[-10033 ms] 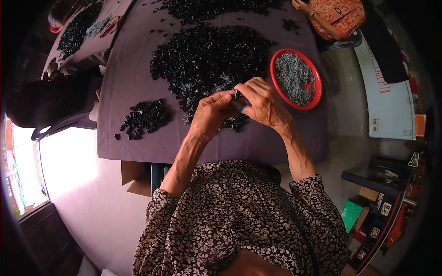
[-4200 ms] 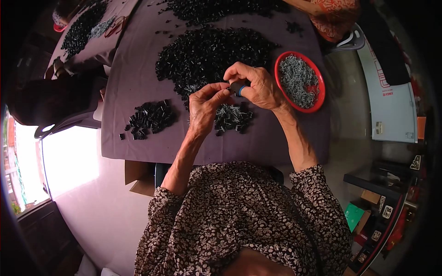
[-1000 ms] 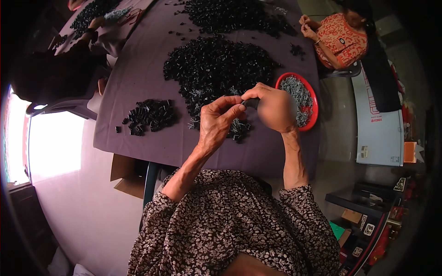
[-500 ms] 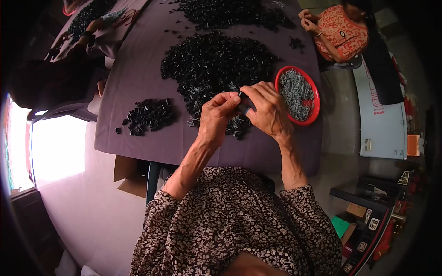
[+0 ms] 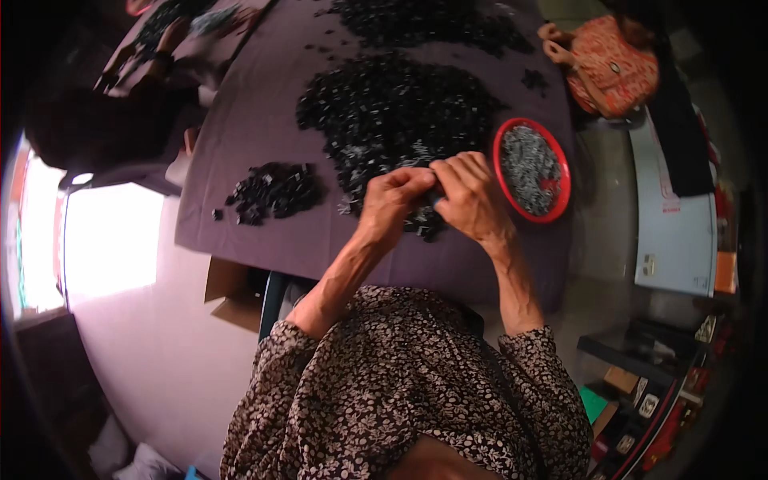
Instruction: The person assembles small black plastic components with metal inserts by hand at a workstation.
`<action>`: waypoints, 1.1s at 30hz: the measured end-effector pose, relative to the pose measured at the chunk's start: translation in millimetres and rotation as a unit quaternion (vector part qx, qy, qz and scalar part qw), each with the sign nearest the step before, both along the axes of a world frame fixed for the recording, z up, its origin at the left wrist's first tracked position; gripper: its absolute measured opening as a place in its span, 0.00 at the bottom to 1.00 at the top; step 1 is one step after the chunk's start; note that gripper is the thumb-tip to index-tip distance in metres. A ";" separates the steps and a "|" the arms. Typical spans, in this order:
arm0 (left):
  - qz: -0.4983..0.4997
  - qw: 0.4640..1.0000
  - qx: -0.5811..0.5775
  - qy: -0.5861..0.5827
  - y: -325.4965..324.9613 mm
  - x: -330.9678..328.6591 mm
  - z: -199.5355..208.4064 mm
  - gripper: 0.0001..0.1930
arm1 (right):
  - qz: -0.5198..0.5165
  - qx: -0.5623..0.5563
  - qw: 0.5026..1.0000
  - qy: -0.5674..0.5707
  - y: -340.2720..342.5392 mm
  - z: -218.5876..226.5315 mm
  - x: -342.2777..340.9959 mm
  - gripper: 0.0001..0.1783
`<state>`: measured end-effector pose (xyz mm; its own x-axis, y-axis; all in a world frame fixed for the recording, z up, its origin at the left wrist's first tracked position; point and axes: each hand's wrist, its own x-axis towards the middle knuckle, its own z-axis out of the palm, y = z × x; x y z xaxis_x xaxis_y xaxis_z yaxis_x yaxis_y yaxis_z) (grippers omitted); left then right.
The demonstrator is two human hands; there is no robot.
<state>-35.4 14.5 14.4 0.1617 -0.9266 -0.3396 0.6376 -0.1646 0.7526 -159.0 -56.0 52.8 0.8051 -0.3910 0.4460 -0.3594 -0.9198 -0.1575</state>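
My left hand [image 5: 391, 206] and my right hand [image 5: 474, 196] meet above the near edge of a large heap of small black plastic pieces [image 5: 396, 100]. Both are closed in a pinch, fingertips together. A small black plastic piece sits between them, mostly covered by the fingers. A bit of blue shows by my right fingers, too small to name. Thin grey pins or screws [image 5: 418, 150] lie scattered over the heap's near part. To the right, a red round basin [image 5: 567, 182] holds many more of them. A smaller pile of black pieces [image 5: 276, 192] lies to the left.
A purple-grey cloth [image 5: 240, 136] covers the table. Another black heap [image 5: 424, 24] lies farther back. One person in an orange patterned top [image 5: 616, 68] sits at the far right; another in dark clothes [image 5: 104, 128] is at the left. An open cardboard box [image 5: 232, 292] stands below the table's near edge.
The whole view has shifted, so the table and basin appear farther right. My hands stay together, and the black piece between the fingertips is now more hidden.
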 end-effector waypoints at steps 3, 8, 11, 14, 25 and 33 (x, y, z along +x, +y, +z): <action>-0.016 0.999 -0.032 0.037 -0.4 -5.2 -3.8 0.07 | 0.013 0.013 1.000 0.012 0.9 4.7 -6.7 0.14; -0.087 0.995 -0.039 0.026 -3.9 -5.7 -15.9 0.06 | 0.036 0.049 0.997 0.052 -6.9 -4.2 -23.5 0.16; -0.110 0.994 0.017 0.015 5.8 -11.1 -22.8 0.07 | 0.068 0.034 0.997 0.008 -5.2 -21.2 -28.8 0.12; -0.128 0.991 0.043 0.010 13.0 -19.2 -32.5 0.08 | 0.066 0.051 0.996 0.010 2.5 -37.3 -41.1 0.13; -0.156 0.986 0.054 0.014 19.3 -21.3 -42.4 0.06 | 0.072 0.069 0.994 -0.040 10.4 -58.6 -48.8 0.11; 0.033 0.905 -0.021 -0.424 18.5 58.2 -28.6 0.08 | -0.128 0.239 0.954 -0.126 -39.0 -91.5 -62.9 0.19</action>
<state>22.8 32.9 -14.2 0.4036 -0.9144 -0.0319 -0.1637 -0.1065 0.9807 -221.9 -95.0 -38.7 0.5473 -0.7672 0.3346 -0.4577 -0.6090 -0.6478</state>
